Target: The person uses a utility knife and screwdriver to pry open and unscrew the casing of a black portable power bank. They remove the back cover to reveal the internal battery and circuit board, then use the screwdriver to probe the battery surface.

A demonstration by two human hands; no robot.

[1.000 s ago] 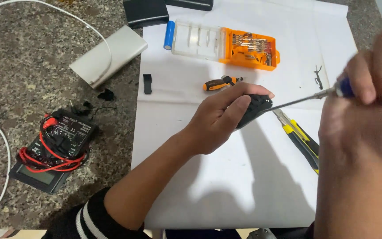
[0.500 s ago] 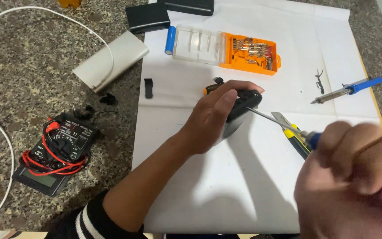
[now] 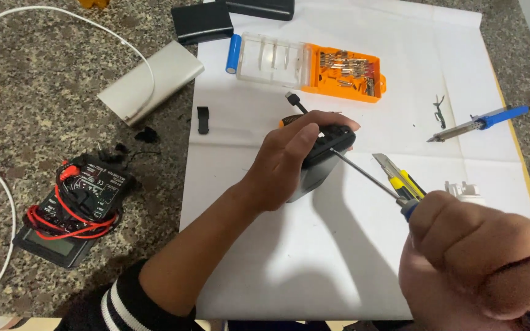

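Note:
My left hand (image 3: 289,162) grips a black box-shaped device (image 3: 321,165) tilted on the white paper sheet (image 3: 265,263). My right hand (image 3: 480,257) is closed around a screwdriver (image 3: 369,178) with a blue handle. Its thin metal shaft runs up and left, and the tip touches the upper end of the black device. A yellow and black utility knife (image 3: 400,178) lies on the paper just behind the shaft. A blue-handled soldering iron (image 3: 480,122) rests on the paper at the right.
An orange and clear bit case (image 3: 314,64) and a blue battery cell (image 3: 234,54) lie at the paper's far edge. A silver power bank (image 3: 151,79) with a white cable, a multimeter (image 3: 75,208) with red leads, and small black parts sit on the granite counter to the left.
My right hand set down the soldering iron at the right and now holds a screwdriver, its tip brought against the black device. My left hand tilted the device more upright.

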